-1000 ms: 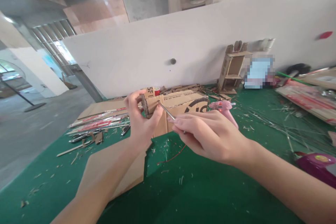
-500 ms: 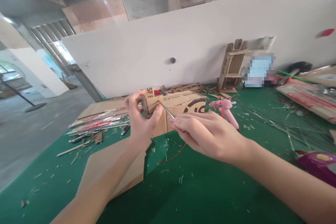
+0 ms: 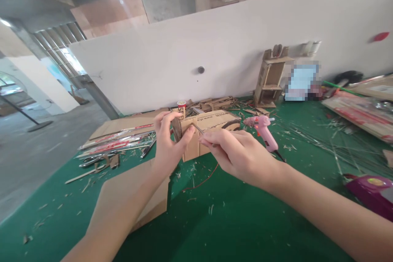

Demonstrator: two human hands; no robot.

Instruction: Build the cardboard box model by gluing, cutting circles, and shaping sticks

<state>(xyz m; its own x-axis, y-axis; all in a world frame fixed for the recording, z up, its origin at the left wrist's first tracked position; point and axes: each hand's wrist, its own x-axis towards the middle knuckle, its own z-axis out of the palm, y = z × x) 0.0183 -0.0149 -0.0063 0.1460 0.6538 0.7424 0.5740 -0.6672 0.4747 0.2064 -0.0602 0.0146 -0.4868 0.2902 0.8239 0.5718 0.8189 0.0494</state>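
Note:
My left hand (image 3: 168,143) is closed around the left end of a folded cardboard piece (image 3: 211,118) with black print, its thumb lying on the near face. That end shows a dark, rough corrugated edge (image 3: 177,128). In my right hand (image 3: 239,151) is a thin metal rod-like tool (image 3: 197,128), gripped between thumb and fingers. The tool slants up to the left, and its tip meets the cardboard close to my left thumb. Most of its rear part is hidden by the right hand, so its exact kind does not show.
A pink glue gun (image 3: 264,131) stands right of the cardboard. Scissors (image 3: 93,158) and wrapped sticks (image 3: 119,141) lie left. A flat cardboard sheet (image 3: 147,196) is under my left forearm. Behind are a red-and-white cup (image 3: 181,104) and a cardboard shelf model (image 3: 270,77).
My left hand and the cardboard have shifted slightly right, and the piece has turned a little. The cup behind shows more fully. The tool's tip stays at the cardboard beside my left thumb.

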